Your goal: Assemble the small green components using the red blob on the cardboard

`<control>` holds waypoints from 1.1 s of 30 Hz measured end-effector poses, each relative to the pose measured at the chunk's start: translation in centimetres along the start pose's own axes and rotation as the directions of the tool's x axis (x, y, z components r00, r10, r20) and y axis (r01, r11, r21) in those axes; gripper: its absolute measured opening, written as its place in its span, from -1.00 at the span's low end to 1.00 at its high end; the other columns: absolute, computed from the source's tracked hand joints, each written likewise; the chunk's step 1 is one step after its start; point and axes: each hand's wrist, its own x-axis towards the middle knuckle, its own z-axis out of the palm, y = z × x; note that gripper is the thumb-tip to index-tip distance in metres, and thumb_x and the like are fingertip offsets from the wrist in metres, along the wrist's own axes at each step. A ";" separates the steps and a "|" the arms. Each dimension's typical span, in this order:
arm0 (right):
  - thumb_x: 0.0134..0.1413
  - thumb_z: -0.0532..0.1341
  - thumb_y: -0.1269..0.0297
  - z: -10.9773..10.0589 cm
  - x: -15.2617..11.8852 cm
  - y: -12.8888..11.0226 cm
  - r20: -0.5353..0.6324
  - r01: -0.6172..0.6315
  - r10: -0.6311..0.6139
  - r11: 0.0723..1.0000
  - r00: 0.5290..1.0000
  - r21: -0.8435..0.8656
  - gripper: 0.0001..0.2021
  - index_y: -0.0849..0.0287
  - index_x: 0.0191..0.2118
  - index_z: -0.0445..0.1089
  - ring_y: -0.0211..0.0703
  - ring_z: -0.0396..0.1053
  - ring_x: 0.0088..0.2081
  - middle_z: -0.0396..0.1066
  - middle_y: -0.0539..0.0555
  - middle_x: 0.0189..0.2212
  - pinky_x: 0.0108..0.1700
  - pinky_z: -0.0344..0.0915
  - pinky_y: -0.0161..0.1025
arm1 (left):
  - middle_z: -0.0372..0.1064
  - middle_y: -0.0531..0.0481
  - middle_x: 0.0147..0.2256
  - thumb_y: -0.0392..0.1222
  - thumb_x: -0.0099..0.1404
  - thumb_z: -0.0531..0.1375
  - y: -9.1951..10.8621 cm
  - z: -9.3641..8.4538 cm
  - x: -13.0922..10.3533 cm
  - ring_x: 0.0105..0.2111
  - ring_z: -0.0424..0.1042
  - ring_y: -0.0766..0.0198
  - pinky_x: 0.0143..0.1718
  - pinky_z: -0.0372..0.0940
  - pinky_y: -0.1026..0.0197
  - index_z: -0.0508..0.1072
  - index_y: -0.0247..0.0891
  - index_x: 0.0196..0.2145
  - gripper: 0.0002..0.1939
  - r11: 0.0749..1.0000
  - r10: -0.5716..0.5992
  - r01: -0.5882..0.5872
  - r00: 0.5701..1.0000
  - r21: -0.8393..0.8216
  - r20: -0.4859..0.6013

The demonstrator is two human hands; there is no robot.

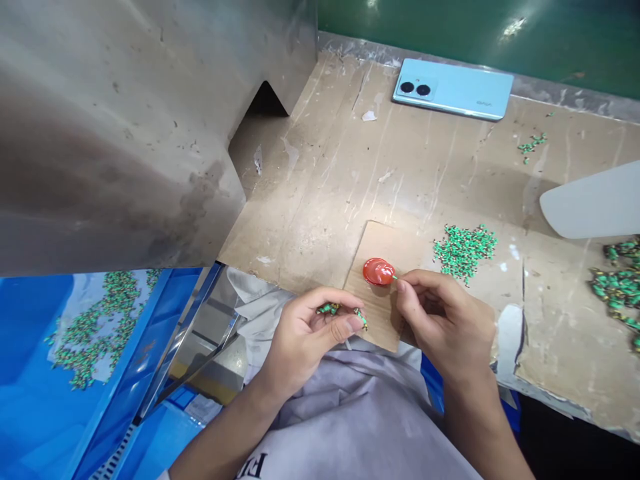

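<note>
One red cap sits on the cardboard sheet on our bench; just beside it our right hand pinches a single green piece at its edge. Near the cap, our left hand curls loosely around several green pieces, and the blue bin well left of it holds many more.

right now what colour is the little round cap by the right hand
Red, glossy. The round cap sits on the cardboard piece, at the right hand's fingertips; the head view shows it.
</note>
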 end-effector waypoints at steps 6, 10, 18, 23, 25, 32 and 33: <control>0.44 0.35 0.38 -0.1 -0.1 -0.2 -0.024 -0.028 0.028 0.999 0.999 0.027 -0.92 0.07 -0.17 0.56 -0.30 0.41 -0.62 0.54 -0.10 -0.52 -0.54 0.38 -0.38 | 0.69 -0.01 -0.30 -0.07 0.31 0.63 -0.1 0.2 0.0 -0.36 0.57 0.35 -0.33 0.47 0.42 0.80 -0.19 -0.19 -0.79 0.999 0.022 -0.021 1.000 0.036 -0.018; 0.44 0.40 0.35 -0.8 -1.2 -1.4 -0.010 -0.147 0.150 0.974 0.989 0.173 -0.94 0.06 -0.14 0.56 -0.32 0.38 -0.62 0.51 -0.12 -0.51 -0.58 0.34 -0.39 | 0.71 -0.02 -0.30 -0.14 0.30 0.63 0.6 0.6 -0.2 -0.31 0.62 0.31 -0.28 0.53 0.39 0.80 -0.18 -0.25 -0.86 0.992 0.105 -0.105 0.994 0.064 -0.003; 0.56 0.28 0.39 -1.0 -1.7 -3.9 0.284 -0.138 0.017 0.902 0.959 0.409 -0.92 0.05 -0.07 0.46 -0.32 0.42 -0.54 0.53 -0.09 -0.41 -0.50 0.37 -0.42 | 0.74 -0.06 -0.23 -0.17 0.36 0.59 1.5 1.2 -0.3 -0.25 0.67 0.25 -0.26 0.60 0.38 0.84 -0.11 -0.12 -0.86 0.977 0.162 -0.175 0.981 0.124 0.110; 0.56 0.27 0.39 -0.8 -1.6 -3.6 0.308 -0.148 0.012 0.895 0.951 0.422 -0.91 0.03 -0.06 0.44 -0.30 0.41 -0.51 0.50 -0.11 -0.42 -0.47 0.35 -0.40 | 0.72 -0.07 -0.26 -0.10 0.38 0.58 1.3 1.2 -0.1 -0.39 0.61 0.32 -0.37 0.54 0.40 0.82 -0.15 -0.17 -0.87 0.970 0.194 -0.210 0.973 0.125 0.128; 0.57 0.26 0.38 -0.8 -1.7 -3.6 0.311 -0.153 0.013 0.890 0.950 0.430 -0.92 0.05 -0.06 0.45 -0.28 0.44 -0.50 0.52 -0.08 -0.41 -0.46 0.37 -0.38 | 0.71 -0.07 -0.28 -0.05 0.37 0.59 1.2 1.2 0.0 -0.44 0.57 0.34 -0.40 0.53 0.38 0.81 -0.19 -0.20 -0.83 0.971 0.184 -0.200 0.975 0.128 0.123; 0.54 0.29 0.38 -0.6 -1.5 -3.7 0.313 -0.145 0.006 0.895 0.950 0.423 -0.93 0.07 -0.08 0.48 -0.29 0.39 -0.54 0.50 -0.08 -0.44 -0.48 0.35 -0.37 | 0.68 -0.05 -0.32 -0.06 0.25 0.66 0.9 1.1 0.1 -0.40 0.61 0.26 -0.38 0.55 0.33 0.77 -0.19 -0.28 -0.76 0.983 0.142 -0.154 0.984 0.103 0.109; 0.53 0.30 0.40 -0.6 -1.5 -3.7 0.310 -0.139 0.000 0.894 0.951 0.427 -0.92 0.06 -0.08 0.48 -0.29 0.39 -0.54 0.50 -0.08 -0.44 -0.48 0.35 -0.37 | 0.68 -0.04 -0.32 -0.09 0.23 0.67 0.9 1.0 0.1 -0.40 0.61 0.27 -0.38 0.54 0.35 0.77 -0.18 -0.28 -0.78 0.984 0.146 -0.156 0.983 0.088 0.112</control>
